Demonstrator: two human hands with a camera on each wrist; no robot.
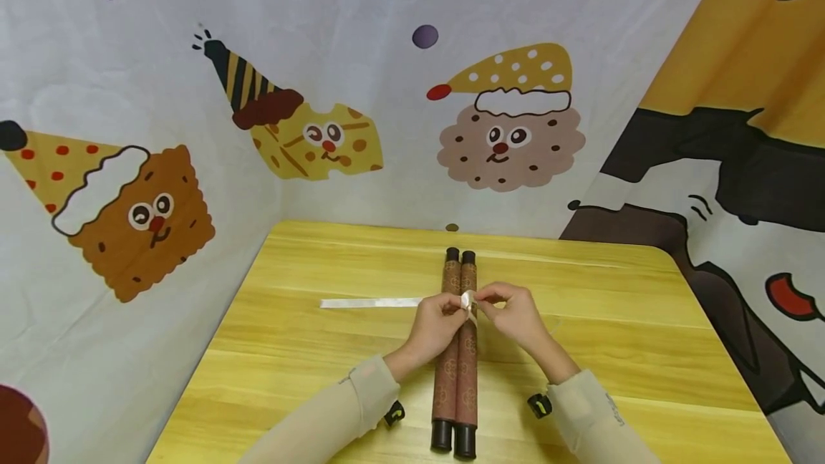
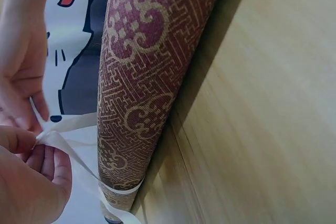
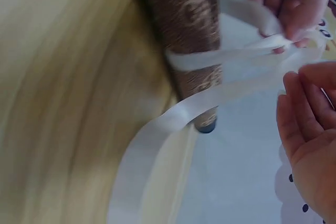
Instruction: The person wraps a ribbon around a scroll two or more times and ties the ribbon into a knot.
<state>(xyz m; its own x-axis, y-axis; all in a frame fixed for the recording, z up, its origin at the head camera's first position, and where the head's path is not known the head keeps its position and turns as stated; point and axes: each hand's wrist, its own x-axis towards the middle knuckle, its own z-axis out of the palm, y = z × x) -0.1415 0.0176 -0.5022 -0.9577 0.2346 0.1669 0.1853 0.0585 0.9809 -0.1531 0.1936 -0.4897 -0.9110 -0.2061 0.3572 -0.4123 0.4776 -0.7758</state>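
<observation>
Two brown patterned scroll rolls [image 1: 451,371] with black end caps lie side by side on the wooden table. A white ribbon [image 1: 374,303] is looped around them, and one tail stretches out to the left on the tabletop. My left hand [image 1: 441,321] pinches the ribbon above the rolls. Facing it, my right hand [image 1: 512,313] pinches another part of the ribbon between thumb and forefinger. In the left wrist view the ribbon [image 2: 73,153] rises from the roll to the fingertips. A long ribbon tail [image 3: 173,119] drapes down past the roll in the right wrist view.
The yellow wooden table [image 1: 290,356] meets a cloth backdrop [image 1: 354,34] printed with cartoon biscuits at its far edge. Dark wrist-strap pieces [image 1: 540,405] hang by the cuffs.
</observation>
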